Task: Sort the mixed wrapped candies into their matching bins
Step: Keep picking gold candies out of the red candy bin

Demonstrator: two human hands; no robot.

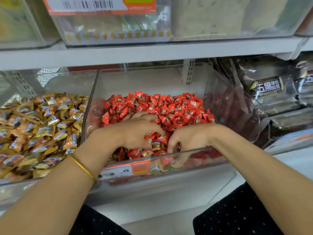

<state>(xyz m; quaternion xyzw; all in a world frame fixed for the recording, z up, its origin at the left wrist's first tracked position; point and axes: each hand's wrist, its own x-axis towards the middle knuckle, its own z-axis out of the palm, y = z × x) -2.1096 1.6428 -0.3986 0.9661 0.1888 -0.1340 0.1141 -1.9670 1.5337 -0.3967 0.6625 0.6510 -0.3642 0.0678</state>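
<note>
Since its fingertips sink among red candies (169, 107) behind the front wall of the clear bin (194, 160), whether the right hand (186, 138) grips anything cannot be told. The left hand (138, 128) curls round red candies beside a gold candy (156, 145). The gold-candy bin (25, 189) adjoins on the left.

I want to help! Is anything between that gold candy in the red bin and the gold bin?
Yes. The red bin's clear side wall and the left hand stand between the gold candy and the gold bin.
</note>
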